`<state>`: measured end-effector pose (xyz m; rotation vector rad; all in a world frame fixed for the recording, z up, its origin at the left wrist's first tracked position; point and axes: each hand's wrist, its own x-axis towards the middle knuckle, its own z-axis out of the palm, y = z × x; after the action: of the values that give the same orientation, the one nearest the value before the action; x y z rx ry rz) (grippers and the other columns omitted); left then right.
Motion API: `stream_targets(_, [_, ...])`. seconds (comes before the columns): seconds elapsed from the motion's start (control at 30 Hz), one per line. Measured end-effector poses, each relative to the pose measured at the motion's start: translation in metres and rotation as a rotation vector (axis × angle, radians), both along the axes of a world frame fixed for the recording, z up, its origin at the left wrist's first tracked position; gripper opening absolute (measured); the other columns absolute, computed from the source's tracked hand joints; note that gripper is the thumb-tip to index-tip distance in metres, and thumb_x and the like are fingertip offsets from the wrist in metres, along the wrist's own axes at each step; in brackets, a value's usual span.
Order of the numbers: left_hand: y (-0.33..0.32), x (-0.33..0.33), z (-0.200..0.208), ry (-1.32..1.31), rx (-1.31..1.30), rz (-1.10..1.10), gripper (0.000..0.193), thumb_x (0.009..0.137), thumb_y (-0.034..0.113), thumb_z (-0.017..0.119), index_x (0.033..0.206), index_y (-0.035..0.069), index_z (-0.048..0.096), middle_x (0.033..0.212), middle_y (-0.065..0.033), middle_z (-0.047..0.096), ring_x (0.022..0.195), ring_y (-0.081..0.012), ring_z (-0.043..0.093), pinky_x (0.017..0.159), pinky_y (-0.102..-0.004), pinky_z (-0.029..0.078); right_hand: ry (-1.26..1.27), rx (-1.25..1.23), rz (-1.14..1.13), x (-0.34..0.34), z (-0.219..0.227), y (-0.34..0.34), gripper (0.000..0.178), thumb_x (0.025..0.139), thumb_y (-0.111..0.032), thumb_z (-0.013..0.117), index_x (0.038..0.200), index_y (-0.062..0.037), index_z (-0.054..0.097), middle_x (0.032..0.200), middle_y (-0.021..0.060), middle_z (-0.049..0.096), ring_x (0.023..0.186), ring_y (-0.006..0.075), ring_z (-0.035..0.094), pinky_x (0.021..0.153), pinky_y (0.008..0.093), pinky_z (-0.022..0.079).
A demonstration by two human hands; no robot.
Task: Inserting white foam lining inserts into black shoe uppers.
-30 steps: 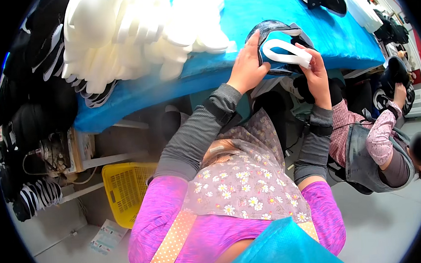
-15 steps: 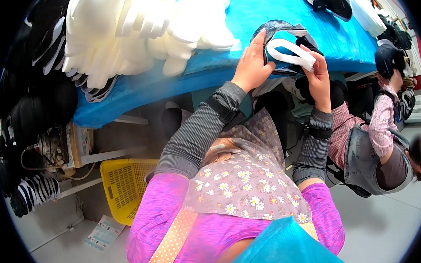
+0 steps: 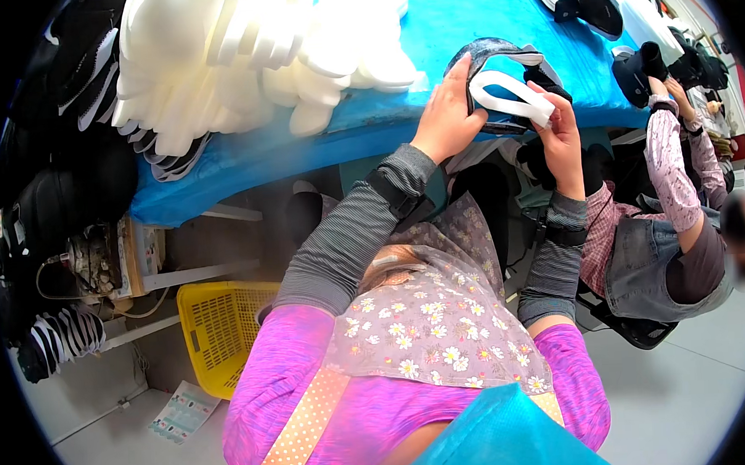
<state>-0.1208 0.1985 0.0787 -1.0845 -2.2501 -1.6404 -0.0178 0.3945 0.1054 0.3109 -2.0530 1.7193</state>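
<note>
My left hand (image 3: 446,121) is closed on the side of a black-grey shoe upper (image 3: 489,48), which is held up at the front edge of the blue-covered table (image 3: 462,9). In the fingers of my right hand (image 3: 562,142) is a white foam insert (image 3: 531,106), bent into a loop. The loop lies within the opening of the shoe upper, as seen from above. Part of the upper is hidden behind the foam and my hands.
White foam pieces (image 3: 237,63) are heaped at the table's left. Black shoe parts (image 3: 86,79) are stacked beyond them. A yellow basket (image 3: 213,333) stands below. At right, a co-worker (image 3: 652,260) holds a black shoe (image 3: 631,76); another dark shoe (image 3: 588,6) lies on the table.
My hands, the shoe upper and the foam insert have barely moved. The co-worker at right has stretched both arms forward, and the black shoe there has shifted toward the table.
</note>
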Motion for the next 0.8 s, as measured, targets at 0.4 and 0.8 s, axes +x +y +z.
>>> stream_targets(0.4, [-0.019, -0.014, 0.009, -0.061, -0.017, -0.205, 0.091, 0.087, 0.038, 0.067, 0.152, -0.005, 0.019, 0.152, -0.0293, 0.031, 0.143, -0.0405, 0.030, 0.117, -0.0420, 0.026, -0.031, 0.232, -0.182, -0.008, 0.011, -0.008, 0.040, 0.087, 0.007, 0.062, 0.125, -0.0051, 0.061, 0.128, 0.0079, 0.061, 0.118, 0.0197, 0.055, 0.101, 0.0314, 0.044])
stream_targets(0.8, [-0.021, -0.002, 0.074, 0.175, -0.369, 0.095, 0.062, 0.083, 0.048, 0.072, 0.119, -0.001, 0.064, 0.096, -0.0219, 0.071, 0.087, -0.0356, 0.070, 0.077, -0.0397, 0.055, -0.113, 0.171, -0.176, 0.009, 0.015, -0.015, 0.040, 0.085, 0.005, 0.061, 0.124, -0.0032, 0.064, 0.123, 0.0079, 0.066, 0.113, 0.0185, 0.058, 0.100, 0.0305, 0.045])
